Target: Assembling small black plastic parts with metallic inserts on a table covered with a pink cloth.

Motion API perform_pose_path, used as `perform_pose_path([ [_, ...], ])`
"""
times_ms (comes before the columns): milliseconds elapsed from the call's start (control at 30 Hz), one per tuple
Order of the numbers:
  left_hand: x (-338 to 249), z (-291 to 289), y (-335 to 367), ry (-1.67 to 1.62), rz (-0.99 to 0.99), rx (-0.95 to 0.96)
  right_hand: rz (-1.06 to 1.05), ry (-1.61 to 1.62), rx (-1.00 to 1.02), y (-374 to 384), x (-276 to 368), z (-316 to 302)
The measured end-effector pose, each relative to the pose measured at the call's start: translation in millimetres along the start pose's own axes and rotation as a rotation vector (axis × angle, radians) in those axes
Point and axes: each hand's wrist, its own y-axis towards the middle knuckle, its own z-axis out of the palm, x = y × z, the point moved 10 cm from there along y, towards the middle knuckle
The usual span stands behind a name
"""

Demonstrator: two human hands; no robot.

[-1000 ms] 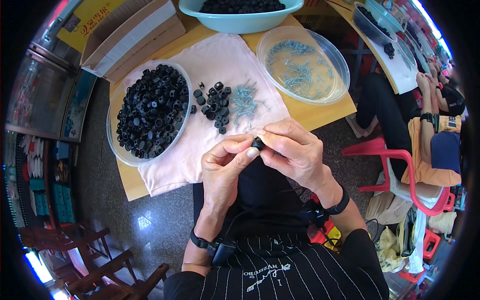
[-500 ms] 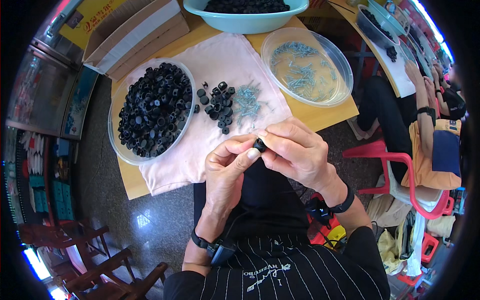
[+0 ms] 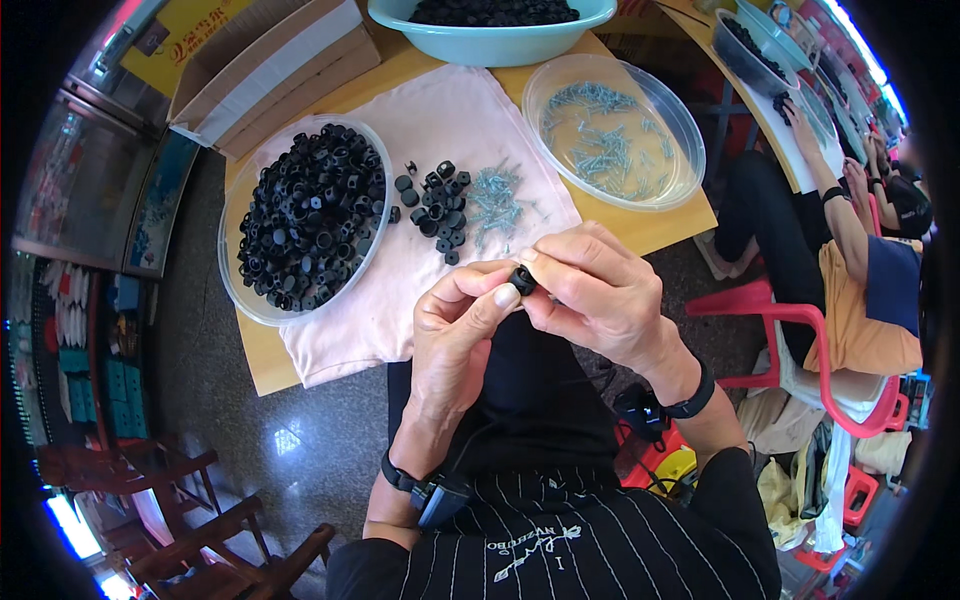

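A small round black plastic part is pinched between both hands, just off the table's near edge. My left hand grips it between thumb and forefinger. From the other side, the fingertips of my right hand close on the same part; whether they hold a screw too is hidden. Ahead of them, a loose pile of black plastic parts lies on a pale pink cloth, beside a pile of silver screws. A clear round tub heaped with black parts stands to the left.
A clear shallow tub with scattered screws sits at the right. A light blue basin of black parts is at the back, beside a cardboard box. At far right a co-worker sits at another table, near a red plastic chair.
Both hands have shifted very slightly, still pinching the black part, which has tilted so that its opening shows more. The co-worker's hand at the far right has reached forward.
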Motion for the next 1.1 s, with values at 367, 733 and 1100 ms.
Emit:
perform_pose_path([
  [367, -1, 2, 3, 0.019, 0.072, -0.009, 0.209, 0.065, -0.101, -18, -13, 8],
  [733, -34, -2, 5, 0.367, 0.282, -0.089, 0.607, 0.464, -0.115, -34, -49, 20],
  [1100, -33, -1, 3, 0.438, 0.329, -0.014, 0.703, 0.667, -0.091, -34, -54, 34],
])
